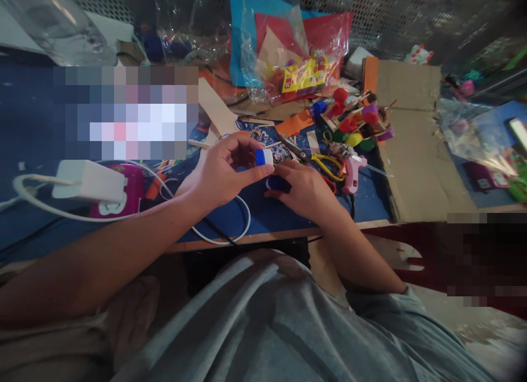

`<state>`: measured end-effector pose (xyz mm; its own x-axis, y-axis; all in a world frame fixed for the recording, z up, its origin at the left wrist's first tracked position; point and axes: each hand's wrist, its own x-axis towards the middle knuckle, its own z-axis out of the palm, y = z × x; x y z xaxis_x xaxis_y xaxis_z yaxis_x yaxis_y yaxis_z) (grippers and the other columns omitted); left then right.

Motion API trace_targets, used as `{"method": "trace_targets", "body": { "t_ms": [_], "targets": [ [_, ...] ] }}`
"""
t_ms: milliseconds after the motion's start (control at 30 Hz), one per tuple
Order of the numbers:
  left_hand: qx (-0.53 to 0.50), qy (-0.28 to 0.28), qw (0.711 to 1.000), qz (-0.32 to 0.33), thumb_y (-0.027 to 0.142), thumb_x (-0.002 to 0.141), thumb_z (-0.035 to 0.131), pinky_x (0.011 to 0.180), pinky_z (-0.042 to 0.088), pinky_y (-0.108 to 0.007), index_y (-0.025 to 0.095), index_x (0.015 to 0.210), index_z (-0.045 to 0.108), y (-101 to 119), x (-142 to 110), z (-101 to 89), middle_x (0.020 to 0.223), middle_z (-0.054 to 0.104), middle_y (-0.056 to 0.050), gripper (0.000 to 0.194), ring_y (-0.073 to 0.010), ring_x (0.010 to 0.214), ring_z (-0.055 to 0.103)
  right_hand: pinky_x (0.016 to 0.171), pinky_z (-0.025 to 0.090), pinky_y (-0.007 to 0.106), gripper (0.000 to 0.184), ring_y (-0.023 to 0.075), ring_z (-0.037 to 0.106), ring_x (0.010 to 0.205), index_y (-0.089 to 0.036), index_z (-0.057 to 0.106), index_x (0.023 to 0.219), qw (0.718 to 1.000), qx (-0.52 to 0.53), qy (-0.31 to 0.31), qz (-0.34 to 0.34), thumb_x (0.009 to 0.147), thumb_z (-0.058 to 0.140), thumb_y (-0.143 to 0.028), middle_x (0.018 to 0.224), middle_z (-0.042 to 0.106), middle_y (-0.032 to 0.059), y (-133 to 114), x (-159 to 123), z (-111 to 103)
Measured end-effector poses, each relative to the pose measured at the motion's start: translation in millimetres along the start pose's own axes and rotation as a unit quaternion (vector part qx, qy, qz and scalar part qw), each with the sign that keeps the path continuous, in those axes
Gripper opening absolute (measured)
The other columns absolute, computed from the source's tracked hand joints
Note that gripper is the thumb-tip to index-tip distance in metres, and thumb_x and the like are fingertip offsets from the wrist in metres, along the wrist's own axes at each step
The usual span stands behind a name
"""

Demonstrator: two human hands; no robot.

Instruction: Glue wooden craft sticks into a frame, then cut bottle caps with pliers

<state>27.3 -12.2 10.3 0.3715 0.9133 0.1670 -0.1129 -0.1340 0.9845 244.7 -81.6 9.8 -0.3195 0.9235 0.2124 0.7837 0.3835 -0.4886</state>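
My left hand (218, 170) is closed, pinching a short blue and white piece (263, 157) that looks like bottle caps put end to end. Close beside it, my right hand (308, 192) curls its fingers, and their tips reach the white end of that piece. A dark blue round cap (277, 184) with a pale rim shows between my right thumb and fingers; whether it is lifted off the table I cannot tell. Just beyond my right hand lie scissors (302, 153) and yellow-handled pliers (329, 165), with a pink glue gun (354, 172) to their right.
A white charger (88, 181) sits in a magenta power socket (134, 179), its white cable (247, 220) looping near the table edge. Behind are a craft pile of sticks and coloured caps (349, 118) and plastic bags (288, 63). Cardboard (415, 168) covers the right side.
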Motion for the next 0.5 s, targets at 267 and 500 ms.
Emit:
{"method": "trace_targets", "body": {
  "t_ms": [267, 500],
  "targets": [
    [0.0, -0.022, 1.0, -0.004, 0.033, 0.068, 0.105, 0.083, 0.065, -0.03, 0.019, 0.103, 0.074, -0.3, -0.8, -0.4, 0.098, 0.076, -0.001, 0.049, -0.0136, 0.083, 0.072, 0.103, 0.067, 0.048, 0.021, 0.0308, 0.083, 0.111, -0.026, 0.085, 0.116, 0.992, 0.038, 0.12, -0.029, 0.097, 0.093, -0.03, 0.117, 0.086, 0.009, 3.7, -12.3, -25.8],
    [0.0, -0.049, 0.999, -0.018, 0.038, 0.068, 0.107, 0.082, 0.066, -0.031, 0.019, 0.102, 0.076, -2.1, -2.3, 0.6, 0.096, 0.079, -0.003, 0.05, -0.0158, 0.084, 0.075, 0.1, 0.069, 0.048, 0.023, 0.0306, 0.084, 0.111, -0.028, 0.085, 0.115, 0.98, 0.073, 0.182, -0.026, 0.099, 0.092, -0.042, 0.115, 0.087, 0.0095, 2.5, -16.9, -27.0]
  ]
}}
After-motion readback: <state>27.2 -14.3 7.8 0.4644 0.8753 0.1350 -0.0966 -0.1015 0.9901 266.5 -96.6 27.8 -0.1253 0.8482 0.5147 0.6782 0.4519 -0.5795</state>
